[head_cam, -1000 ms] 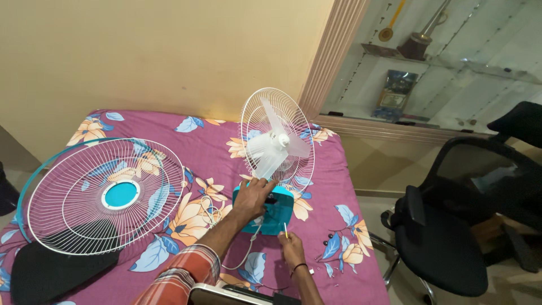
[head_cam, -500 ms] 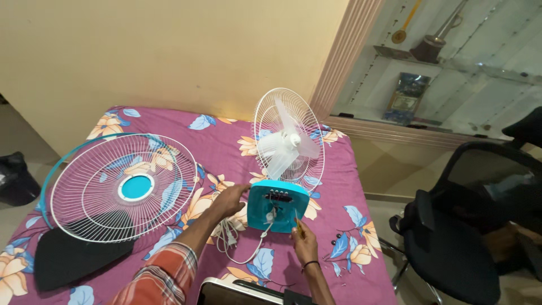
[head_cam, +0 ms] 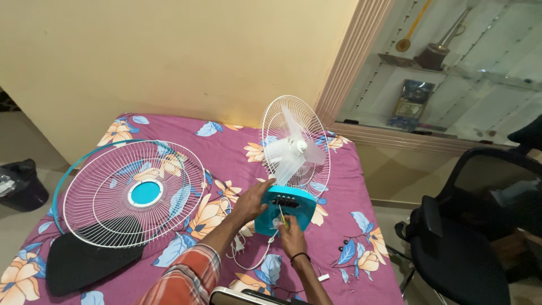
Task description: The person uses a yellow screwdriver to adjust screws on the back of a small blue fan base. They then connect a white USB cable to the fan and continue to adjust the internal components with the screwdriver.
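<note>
Fan: upright on the floral bed, blue base toward the person.
Left hand: fingers curled over the base's left edge.
Right hand: pinches a thin screwdriver against the base.
Grille: lies flat, well left.

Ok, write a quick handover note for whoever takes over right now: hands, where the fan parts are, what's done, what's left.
Left hand: gripping the left edge of the blue fan base, steadying it.
Right hand: holding a thin tool with its tip at the base's front face.
Parts: fan blades and rear grille stand on the base, on the floral bedsheet. Front grille lies flat to the left, partly over a black cover.
Done: front grille is off.
Left: base and blades not yet taken apart.
</note>
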